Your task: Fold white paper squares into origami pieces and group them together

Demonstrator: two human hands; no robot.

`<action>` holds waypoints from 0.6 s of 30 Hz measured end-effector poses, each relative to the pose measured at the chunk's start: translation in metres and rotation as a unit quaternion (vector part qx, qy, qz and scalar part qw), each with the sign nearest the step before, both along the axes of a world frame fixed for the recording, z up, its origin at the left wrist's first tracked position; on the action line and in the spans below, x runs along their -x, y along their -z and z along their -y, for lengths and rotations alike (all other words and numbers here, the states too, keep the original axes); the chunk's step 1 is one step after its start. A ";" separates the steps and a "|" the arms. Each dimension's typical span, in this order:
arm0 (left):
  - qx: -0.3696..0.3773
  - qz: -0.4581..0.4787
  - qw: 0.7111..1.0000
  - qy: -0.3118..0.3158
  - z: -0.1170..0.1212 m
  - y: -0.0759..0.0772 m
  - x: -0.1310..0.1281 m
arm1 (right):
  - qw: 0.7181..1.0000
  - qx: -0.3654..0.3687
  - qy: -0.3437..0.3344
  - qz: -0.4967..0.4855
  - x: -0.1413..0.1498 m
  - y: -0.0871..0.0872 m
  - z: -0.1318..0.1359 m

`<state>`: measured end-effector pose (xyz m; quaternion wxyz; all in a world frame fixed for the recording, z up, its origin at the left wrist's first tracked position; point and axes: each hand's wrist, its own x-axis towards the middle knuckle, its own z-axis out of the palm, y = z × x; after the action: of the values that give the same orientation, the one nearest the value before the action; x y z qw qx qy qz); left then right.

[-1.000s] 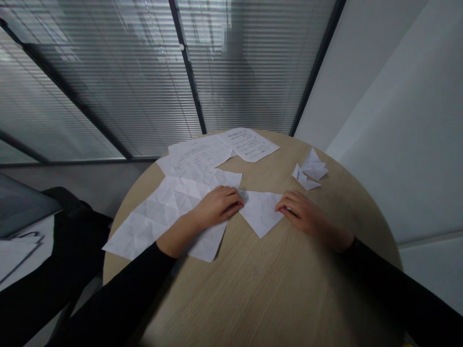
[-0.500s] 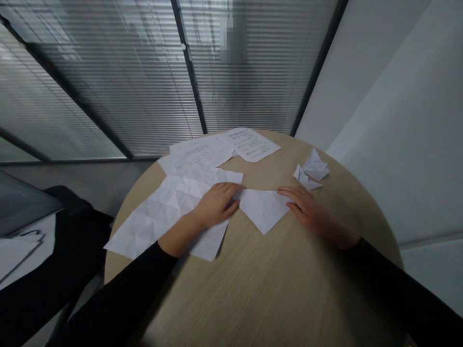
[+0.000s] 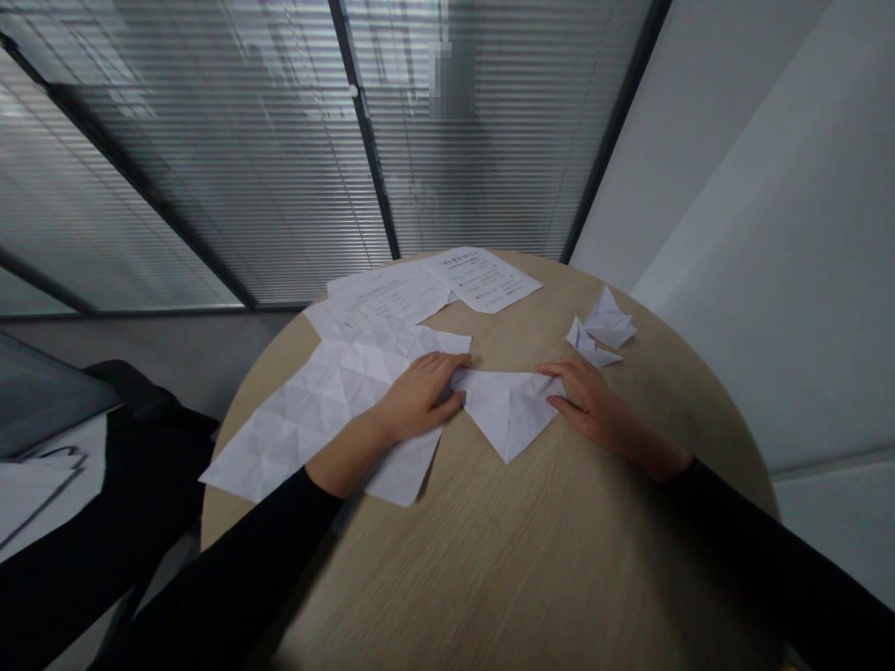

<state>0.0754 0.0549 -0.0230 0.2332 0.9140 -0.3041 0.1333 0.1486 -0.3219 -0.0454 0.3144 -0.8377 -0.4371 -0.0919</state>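
Note:
Between my two hands is a folded white sheet of paper point(image 3: 509, 410), its straight edge away from me and its point toward me. My left hand point(image 3: 425, 393) pinches its left corner between thumb and fingers. At the right corner my right hand point(image 3: 585, 399) grips the paper the same way. The corners themselves are partly covered by my fingers. Under my left hand and forearm lies a large creased sheet point(image 3: 308, 410), marked all over with triangular folds. Just beyond my right hand sit small folded paper pieces point(image 3: 607, 324).
Several printed sheets point(image 3: 482, 278) overlap at the far side of the round wooden table point(image 3: 531, 568). Glass panels with blinds point(image 3: 280, 168) stand behind it, and a white wall point(image 3: 769, 233) rises on the right. A dark chair or bag with papers point(image 3: 56, 475) is at the left.
The folded sheet's point has shifted slightly toward me and left, and its centre crease stands out more. My right thumb has moved a little left on the paper.

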 end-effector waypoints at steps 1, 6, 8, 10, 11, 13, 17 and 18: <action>0.005 -0.001 1.000 0.000 0.000 0.000 0.000 | 1.000 0.001 0.001 0.003 0.000 0.000 -0.001; 0.016 0.000 1.000 0.013 0.002 -0.001 0.000 | 1.000 0.011 -0.007 0.019 -0.002 0.002 -0.004; 0.005 0.003 1.000 0.022 0.003 -0.002 0.000 | 0.999 0.017 -0.017 0.023 -0.001 0.003 -0.005; 0.000 0.007 1.000 0.025 0.004 -0.003 0.000 | 0.999 0.016 -0.027 0.020 0.000 0.002 -0.006; 0.001 0.008 1.000 0.025 0.004 -0.003 0.000 | 0.999 0.010 -0.028 0.017 0.001 0.002 -0.006; 0.009 0.008 1.000 0.025 0.005 -0.004 0.001 | 1.000 -0.009 -0.020 0.011 0.001 0.002 -0.007; 0.023 0.004 0.999 0.023 0.004 -0.005 0.001 | 0.999 -0.035 0.002 0.005 -0.001 0.004 -0.006; 0.024 0.002 0.999 0.021 0.004 -0.004 0.001 | 0.999 -0.035 0.006 0.003 -0.001 0.005 -0.006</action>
<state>0.0743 0.0508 -0.0187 0.2573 0.9011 -0.3206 0.1378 0.1499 -0.3159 -0.0502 0.3419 -0.8283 -0.4295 -0.1119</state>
